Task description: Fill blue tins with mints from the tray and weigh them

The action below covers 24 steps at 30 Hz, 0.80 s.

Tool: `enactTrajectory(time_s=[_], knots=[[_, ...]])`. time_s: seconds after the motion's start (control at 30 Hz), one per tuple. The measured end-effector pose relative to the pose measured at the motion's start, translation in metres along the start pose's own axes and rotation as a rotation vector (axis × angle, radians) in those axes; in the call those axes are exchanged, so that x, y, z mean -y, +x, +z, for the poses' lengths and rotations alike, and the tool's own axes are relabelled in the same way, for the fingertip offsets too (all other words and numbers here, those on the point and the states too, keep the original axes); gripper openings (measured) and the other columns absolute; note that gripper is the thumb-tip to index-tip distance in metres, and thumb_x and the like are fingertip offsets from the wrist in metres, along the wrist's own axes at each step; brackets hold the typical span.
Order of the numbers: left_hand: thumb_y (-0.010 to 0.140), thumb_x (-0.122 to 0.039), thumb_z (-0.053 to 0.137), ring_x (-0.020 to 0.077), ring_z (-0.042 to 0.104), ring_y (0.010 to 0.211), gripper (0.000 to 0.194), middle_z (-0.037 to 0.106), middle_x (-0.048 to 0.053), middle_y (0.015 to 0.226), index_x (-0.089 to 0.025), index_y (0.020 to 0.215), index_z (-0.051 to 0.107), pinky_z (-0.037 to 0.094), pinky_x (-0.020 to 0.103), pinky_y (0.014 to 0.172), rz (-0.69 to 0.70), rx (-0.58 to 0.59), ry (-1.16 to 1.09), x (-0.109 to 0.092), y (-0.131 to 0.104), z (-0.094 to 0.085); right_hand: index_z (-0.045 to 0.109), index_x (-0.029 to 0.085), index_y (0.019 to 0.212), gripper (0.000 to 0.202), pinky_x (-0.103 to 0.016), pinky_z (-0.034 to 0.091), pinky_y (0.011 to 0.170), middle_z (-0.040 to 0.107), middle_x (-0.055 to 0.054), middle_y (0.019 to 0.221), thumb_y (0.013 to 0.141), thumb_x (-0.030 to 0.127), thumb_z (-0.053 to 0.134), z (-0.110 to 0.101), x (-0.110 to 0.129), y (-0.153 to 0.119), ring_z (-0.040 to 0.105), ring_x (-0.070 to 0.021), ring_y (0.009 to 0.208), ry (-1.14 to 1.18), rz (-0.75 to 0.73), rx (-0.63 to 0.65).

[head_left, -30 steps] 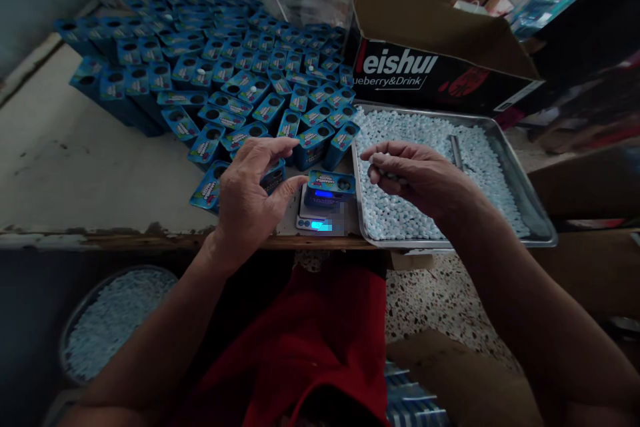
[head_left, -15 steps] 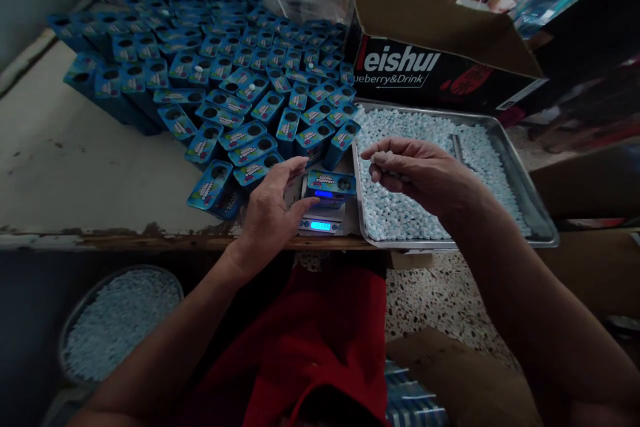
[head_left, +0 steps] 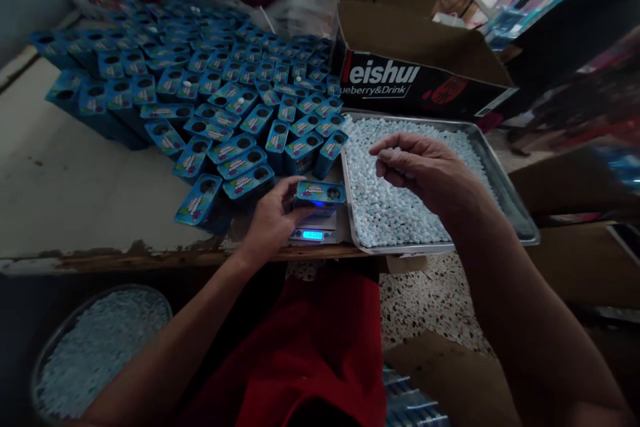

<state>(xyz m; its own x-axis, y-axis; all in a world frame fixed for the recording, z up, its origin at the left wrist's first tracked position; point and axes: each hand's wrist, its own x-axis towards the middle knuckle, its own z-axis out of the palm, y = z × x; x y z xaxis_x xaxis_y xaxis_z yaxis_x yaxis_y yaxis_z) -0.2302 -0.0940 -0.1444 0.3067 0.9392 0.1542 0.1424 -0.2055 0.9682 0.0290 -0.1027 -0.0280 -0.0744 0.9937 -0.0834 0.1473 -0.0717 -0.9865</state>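
Note:
A blue candy box (head_left: 320,191) with a round hole in its top stands on a small digital scale (head_left: 327,236) whose display glows blue. My left hand (head_left: 270,219) grips the box's left end, thumb in front and fingers behind. Small pale candies show inside the hole. Over a metal tray (head_left: 356,240) spread with white and light-blue candies (head_left: 385,217), my right hand (head_left: 433,170) is closed with a few candies (head_left: 391,155) pinched at its fingertips. Many more blue boxes (head_left: 200,197) crowd the table to the left, several with a candy lying on top.
Behind the tray sits an open black cardboard box (head_left: 425,83). A round tub of candies (head_left: 105,347) is below the table edge (head_left: 165,259) at left. Clear plastic bags (head_left: 315,3) lie at the back. A person in dark clothing (head_left: 575,33) is at the right.
My left hand has closed on the left end of the box on the scale; before, its fingers were spread beside it. My right hand still holds candies over the tray. The view has shifted slightly.

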Motion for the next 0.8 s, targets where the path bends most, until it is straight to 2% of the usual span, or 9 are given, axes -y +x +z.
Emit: enactTrajectory(time_s=[0.1,0.2,0.27,0.33,0.4,0.47,0.53,0.6,0.8], knots=[[0.086,-0.029,0.076,0.0221,0.071,0.100,0.036,0.075,0.005,0.109,-0.021,0.119,0.065,0.061,0.040,0.094,0.044,0.041,0.058,-0.006,0.010,0.012,0.077,0.024,0.091,0.008,-0.027,0.052,0.071,0.073,-0.004,0.092,0.084,0.020,0.079,-0.028,-0.030,-0.004,0.063,-0.0165,0.085,-0.209,-0.092,-0.142],[0.089,-0.023,0.071,0.0216,0.068,0.105,0.032,0.071,0.006,0.114,-0.022,0.120,0.066,0.056,0.039,0.098,0.268,0.038,0.237,-0.034,0.026,0.024,0.078,0.026,0.091,0.016,-0.036,0.051,0.098,0.072,-0.004,0.120,0.078,0.019,0.082,-0.039,-0.063,-0.009,0.059,-0.0228,0.121,-0.236,-0.127,-0.310],[0.091,-0.018,0.066,0.0227,0.064,0.111,0.029,0.069,0.007,0.116,-0.023,0.120,0.068,0.051,0.041,0.104,0.498,0.056,0.425,-0.060,0.042,0.035,0.075,0.024,0.096,0.009,-0.037,0.051,0.101,0.073,-0.005,0.117,0.087,0.026,0.075,-0.035,-0.076,-0.011,0.061,-0.0219,0.119,0.020,-0.054,-0.425],[0.094,-0.016,0.061,0.0253,0.059,0.119,0.029,0.069,0.008,0.120,-0.025,0.120,0.070,0.045,0.046,0.109,0.727,0.109,0.620,-0.084,0.060,0.048,0.070,0.021,0.099,0.020,-0.039,0.055,0.095,0.073,-0.007,0.104,0.100,0.037,0.059,-0.025,-0.081,-0.012,0.068,-0.0207,0.102,0.398,0.087,-0.480],[0.095,-0.015,0.058,0.0275,0.056,0.126,0.029,0.069,0.008,0.122,-0.027,0.118,0.072,0.040,0.049,0.112,0.911,0.190,0.784,-0.100,0.078,0.063,0.064,0.018,0.102,0.033,-0.040,0.060,0.086,0.070,-0.009,0.096,0.106,0.045,0.045,-0.015,-0.079,-0.012,0.070,-0.0217,0.091,0.747,0.214,-0.477],[0.095,-0.013,0.057,0.0275,0.056,0.125,0.028,0.070,0.008,0.119,-0.027,0.114,0.074,0.039,0.049,0.110,1.025,0.282,0.894,-0.107,0.094,0.077,0.058,0.018,0.107,0.036,-0.041,0.063,0.079,0.067,-0.011,0.097,0.108,0.047,0.037,-0.007,-0.075,-0.011,0.071,-0.0236,0.091,1.002,0.304,-0.451],[0.095,-0.012,0.058,0.0268,0.058,0.121,0.028,0.071,0.007,0.115,-0.027,0.112,0.074,0.040,0.048,0.105,1.059,0.307,0.949,-0.105,0.104,0.086,0.055,0.017,0.112,0.036,-0.038,0.064,0.074,0.065,-0.012,0.100,0.109,0.046,0.034,-0.003,-0.072,-0.009,0.071,-0.0239,0.092,1.178,0.369,-0.442],[0.095,-0.014,0.059,0.0269,0.058,0.121,0.027,0.072,0.006,0.117,-0.028,0.113,0.074,0.040,0.047,0.103,1.046,0.265,0.964,-0.101,0.107,0.089,0.054,0.015,0.113,0.036,-0.034,0.064,0.070,0.062,-0.012,0.099,0.110,0.044,0.033,-0.003,-0.071,-0.007,0.070,-0.0227,0.091,1.283,0.389,-0.441],[0.097,-0.016,0.059,0.0260,0.056,0.127,0.028,0.072,0.004,0.122,-0.032,0.113,0.075,0.033,0.048,0.110,1.013,0.175,0.932,-0.086,0.099,0.084,0.052,0.014,0.113,0.033,-0.031,0.063,0.061,0.062,-0.009,0.094,0.110,0.040,0.032,-0.005,-0.076,0.007,0.067,-0.0199,0.080,1.404,0.396,-0.433]])
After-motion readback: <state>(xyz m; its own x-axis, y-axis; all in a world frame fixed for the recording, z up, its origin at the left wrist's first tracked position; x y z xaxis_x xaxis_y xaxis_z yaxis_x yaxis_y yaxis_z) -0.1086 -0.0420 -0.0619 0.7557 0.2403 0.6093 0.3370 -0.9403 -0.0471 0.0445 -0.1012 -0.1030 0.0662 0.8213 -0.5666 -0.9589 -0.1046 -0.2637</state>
